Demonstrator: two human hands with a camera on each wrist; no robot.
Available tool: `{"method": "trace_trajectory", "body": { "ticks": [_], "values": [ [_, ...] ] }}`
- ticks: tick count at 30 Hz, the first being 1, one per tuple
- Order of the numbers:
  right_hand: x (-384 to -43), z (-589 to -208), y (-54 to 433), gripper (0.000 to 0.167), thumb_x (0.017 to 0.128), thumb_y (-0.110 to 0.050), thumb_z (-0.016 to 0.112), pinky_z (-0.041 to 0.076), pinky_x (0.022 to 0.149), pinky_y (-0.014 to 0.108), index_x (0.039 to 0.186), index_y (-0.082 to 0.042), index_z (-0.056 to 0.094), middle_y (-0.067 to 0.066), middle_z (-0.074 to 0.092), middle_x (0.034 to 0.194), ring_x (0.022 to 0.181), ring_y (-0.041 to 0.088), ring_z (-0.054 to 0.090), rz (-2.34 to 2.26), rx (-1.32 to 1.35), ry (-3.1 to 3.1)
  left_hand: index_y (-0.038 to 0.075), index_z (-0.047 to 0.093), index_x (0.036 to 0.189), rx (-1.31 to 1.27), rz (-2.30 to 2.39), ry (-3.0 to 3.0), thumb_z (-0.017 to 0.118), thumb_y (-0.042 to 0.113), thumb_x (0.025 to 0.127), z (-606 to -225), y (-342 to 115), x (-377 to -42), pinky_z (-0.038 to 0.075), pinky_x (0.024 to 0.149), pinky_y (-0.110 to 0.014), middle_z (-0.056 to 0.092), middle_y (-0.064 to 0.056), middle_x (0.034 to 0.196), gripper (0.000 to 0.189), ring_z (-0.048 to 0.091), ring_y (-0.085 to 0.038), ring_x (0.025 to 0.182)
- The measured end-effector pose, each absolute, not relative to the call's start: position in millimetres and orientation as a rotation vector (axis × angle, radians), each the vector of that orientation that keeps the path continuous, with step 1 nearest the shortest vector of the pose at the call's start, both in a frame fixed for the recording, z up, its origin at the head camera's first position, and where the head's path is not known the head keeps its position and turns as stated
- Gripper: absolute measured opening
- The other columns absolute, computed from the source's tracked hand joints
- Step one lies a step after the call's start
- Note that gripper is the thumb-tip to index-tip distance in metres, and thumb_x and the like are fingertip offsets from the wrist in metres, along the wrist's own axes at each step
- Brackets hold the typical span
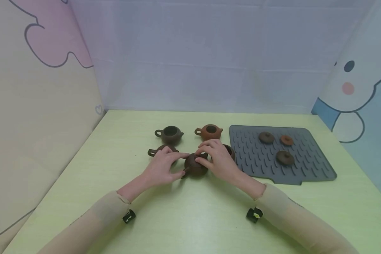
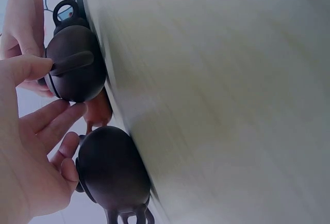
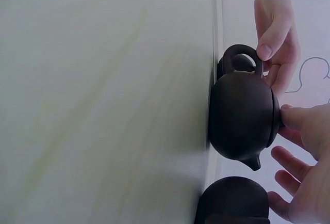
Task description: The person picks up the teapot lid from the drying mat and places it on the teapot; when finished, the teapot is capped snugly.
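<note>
A dark brown teapot [image 1: 195, 168] stands on the table between both hands, its handle towards me. With thumb and fingers my left hand [image 1: 162, 168] grips it at the handle, as the right wrist view shows. My right hand [image 1: 220, 160] pinches the knob of the lid [image 3: 276, 118], which sits on the pot. Left of it is another dark teapot [image 2: 113, 167] with its lid on, partly behind my left hand. Beside the right hand, a lidless dark teapot [image 1: 230, 151] is mostly hidden.
Farther back stand a lidless dark teapot [image 1: 171, 135] and a lidless reddish one [image 1: 209, 133]. On the right lies a grey ridged mat [image 1: 251, 165] bearing two dark lids [image 1: 285, 158] and a reddish lid [image 1: 286, 140]. Fabric walls border the table's back and sides.
</note>
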State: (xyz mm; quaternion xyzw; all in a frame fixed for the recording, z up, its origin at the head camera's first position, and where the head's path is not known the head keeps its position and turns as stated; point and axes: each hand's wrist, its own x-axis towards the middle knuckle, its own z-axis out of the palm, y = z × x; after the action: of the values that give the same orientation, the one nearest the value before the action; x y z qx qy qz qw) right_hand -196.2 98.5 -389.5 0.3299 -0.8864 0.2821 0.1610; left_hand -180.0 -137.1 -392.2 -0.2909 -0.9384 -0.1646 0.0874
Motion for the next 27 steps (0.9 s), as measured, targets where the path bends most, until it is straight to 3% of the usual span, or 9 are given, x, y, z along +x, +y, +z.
{"method": "trace_trajectory", "body": {
  "ticks": [13,27],
  "values": [
    [-194.4,-387.8,98.6,0.012,0.090,-0.027,0.072,0.045,0.094,0.040,0.099,-0.019,0.071,-0.001,0.067,0.106,0.105,0.021,0.054,0.833,0.933,-2.590,0.025,0.065,0.130,-0.862,-0.485,-2.803,0.075,0.035,0.081,-391.9,-137.3,-180.0,0.038,0.078,-0.034,0.075,0.005,0.111,0.051,0.048,-0.018,0.088],
    [-188.7,-386.2,112.6,0.041,0.089,-0.032,0.074,0.044,0.107,0.045,0.125,-0.015,0.066,0.005,0.065,0.132,0.126,0.023,0.057,0.801,0.936,-2.623,0.022,0.063,0.132,-0.856,-0.495,-2.772,0.075,0.036,0.081,-393.9,-135.5,-179.6,0.041,0.082,-0.036,0.073,0.002,0.116,0.054,0.050,-0.020,0.094]
  ]
}}
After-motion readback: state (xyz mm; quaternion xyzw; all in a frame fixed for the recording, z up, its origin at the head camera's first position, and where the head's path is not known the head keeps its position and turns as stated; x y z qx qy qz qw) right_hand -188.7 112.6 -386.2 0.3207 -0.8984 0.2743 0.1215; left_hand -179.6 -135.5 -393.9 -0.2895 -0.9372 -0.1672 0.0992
